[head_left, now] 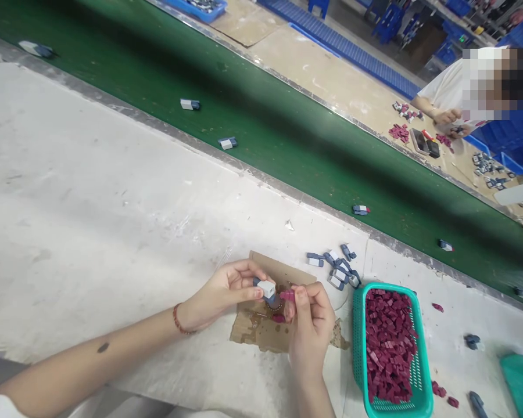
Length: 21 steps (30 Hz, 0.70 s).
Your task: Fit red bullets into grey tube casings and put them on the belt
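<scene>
- In left hand (233, 288), closed to a narrow pinch between thumb and fingers: a white and blue-grey block (266, 288), raised over the card (268, 337).
- In right hand (311, 325), also pinched nearly shut: a small red piece (287, 295), one end jutting towards the block (too small to tell whether touching it).
- Best, by the look of it, to hold the block firmly at its outer end, fingertips clear of the side facing the red piece.
- Pinch the red piece far back, as now, leaving the jutting end in plain sight; turn it in the fingertips if crooked.
- Line up both by eye before any pressure; then press gently and straight, easing off at any tilt.
- Best to work low over the card, to catch a dropped piece close by; slipping from the pinch seems the likeliest fault.
- To the right, within easy reach: the green basket (426, 371) of red pieces, with a pile (340, 271) of blocks just beside its far end.
- Beyond the table (113, 203): spaced-out blocks on the belt (279, 128).
</scene>
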{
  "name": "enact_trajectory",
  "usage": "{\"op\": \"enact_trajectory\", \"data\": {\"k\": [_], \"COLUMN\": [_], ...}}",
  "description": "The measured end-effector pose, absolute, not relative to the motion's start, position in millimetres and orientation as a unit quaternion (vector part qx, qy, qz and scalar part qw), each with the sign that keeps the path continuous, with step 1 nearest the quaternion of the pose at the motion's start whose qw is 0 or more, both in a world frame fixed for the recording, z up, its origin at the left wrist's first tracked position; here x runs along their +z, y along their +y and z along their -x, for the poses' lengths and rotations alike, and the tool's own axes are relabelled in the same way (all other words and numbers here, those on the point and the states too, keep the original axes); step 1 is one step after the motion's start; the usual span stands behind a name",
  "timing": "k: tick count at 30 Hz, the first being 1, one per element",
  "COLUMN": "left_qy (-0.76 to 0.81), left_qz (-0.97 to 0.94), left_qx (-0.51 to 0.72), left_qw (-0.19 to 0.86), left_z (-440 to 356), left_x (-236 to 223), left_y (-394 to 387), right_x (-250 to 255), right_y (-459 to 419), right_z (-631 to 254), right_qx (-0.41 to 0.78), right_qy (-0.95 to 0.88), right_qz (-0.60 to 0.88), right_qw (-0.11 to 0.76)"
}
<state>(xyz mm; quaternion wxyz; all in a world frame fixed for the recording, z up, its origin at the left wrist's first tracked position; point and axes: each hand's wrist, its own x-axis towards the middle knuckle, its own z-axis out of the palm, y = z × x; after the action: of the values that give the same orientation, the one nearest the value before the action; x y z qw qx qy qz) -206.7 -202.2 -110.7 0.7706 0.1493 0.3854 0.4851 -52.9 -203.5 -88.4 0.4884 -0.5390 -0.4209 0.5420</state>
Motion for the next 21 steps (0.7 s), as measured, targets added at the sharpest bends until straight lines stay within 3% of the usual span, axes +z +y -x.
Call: {"op": "enact_trajectory", "data": {"k": [13, 21], "left_qy": [0.403, 0.523], "left_qz": [-0.325, -0.437], "left_qx": [0.604, 0.536], "left_qw": [0.606, 0.498], "left_z": [200, 201], "left_x": [-119, -116], "left_y": [-215, -219], "right_x": [-92, -95], "right_y": [-204, -206], "right_z": [75, 74], "right_qx": [0.565, 0.536], "right_qy": [-0.361, -0.404], "right_qz": [0.559, 0.59], "right_qw": [0.488, 0.448]}}
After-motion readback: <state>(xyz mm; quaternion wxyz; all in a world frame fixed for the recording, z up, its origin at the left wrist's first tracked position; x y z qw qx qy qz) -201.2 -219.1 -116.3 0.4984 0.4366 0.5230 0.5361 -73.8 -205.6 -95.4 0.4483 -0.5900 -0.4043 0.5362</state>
